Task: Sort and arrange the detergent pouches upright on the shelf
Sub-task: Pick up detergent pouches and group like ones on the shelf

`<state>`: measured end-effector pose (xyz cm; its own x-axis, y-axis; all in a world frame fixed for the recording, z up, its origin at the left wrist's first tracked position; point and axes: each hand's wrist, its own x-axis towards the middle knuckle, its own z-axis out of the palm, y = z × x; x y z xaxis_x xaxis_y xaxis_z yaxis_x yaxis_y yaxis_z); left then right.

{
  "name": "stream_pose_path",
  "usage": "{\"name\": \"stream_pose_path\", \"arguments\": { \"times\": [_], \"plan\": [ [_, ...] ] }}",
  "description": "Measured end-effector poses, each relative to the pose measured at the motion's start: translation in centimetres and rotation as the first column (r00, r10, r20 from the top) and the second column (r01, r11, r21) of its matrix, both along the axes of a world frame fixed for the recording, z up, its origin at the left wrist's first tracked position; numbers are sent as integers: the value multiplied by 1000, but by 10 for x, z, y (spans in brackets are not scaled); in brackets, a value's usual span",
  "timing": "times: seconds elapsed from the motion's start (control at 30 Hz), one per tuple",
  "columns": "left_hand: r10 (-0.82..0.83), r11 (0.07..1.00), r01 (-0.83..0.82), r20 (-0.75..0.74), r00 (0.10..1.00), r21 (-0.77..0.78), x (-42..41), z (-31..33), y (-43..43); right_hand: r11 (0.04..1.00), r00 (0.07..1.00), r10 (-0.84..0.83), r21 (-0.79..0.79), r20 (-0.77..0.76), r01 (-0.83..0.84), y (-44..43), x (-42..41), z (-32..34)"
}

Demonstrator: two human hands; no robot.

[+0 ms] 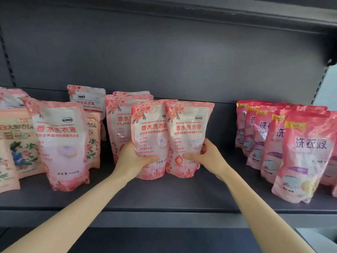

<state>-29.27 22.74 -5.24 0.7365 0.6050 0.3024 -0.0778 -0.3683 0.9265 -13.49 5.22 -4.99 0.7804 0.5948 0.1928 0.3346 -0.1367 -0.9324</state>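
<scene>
Two light pink floral detergent pouches stand upright side by side mid-shelf. My left hand (135, 156) grips the left pouch (150, 132) low on its left side, thumb across its front. My right hand (206, 156) grips the right pouch (189, 132) from its right side, thumb on its front. Behind them stand two more of the same pouches (118, 121). Another one (60, 143) stands upright further left, with one more (87, 97) behind it.
A row of several darker pink pouches (308, 152) stands at the right. Peach floral packs (18, 139) sit at the far left. The dark grey shelf (164, 196) has a front lip and a back panel, with another shelf overhead.
</scene>
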Motion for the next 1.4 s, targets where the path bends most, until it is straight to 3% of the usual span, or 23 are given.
{"name": "stream_pose_path", "arguments": {
  "times": [0.37,0.67,1.1,1.4],
  "plan": [
    [-73,997,73,-4,997,-2,102,3,-47,974,975,-224,35,-4,224,-48,74,-2],
    [-72,997,71,-38,997,-23,163,5,-30,941,943,-333,57,-25,334,-36,113,-2],
    [199,974,-188,80,977,-126,218,-16,-6,919,919,-394,-23,0,394,-4,159,6],
    [208,978,-208,27,978,-7,220,-32,1,903,905,-423,-64,50,425,-5,161,-1]
  ]
}}
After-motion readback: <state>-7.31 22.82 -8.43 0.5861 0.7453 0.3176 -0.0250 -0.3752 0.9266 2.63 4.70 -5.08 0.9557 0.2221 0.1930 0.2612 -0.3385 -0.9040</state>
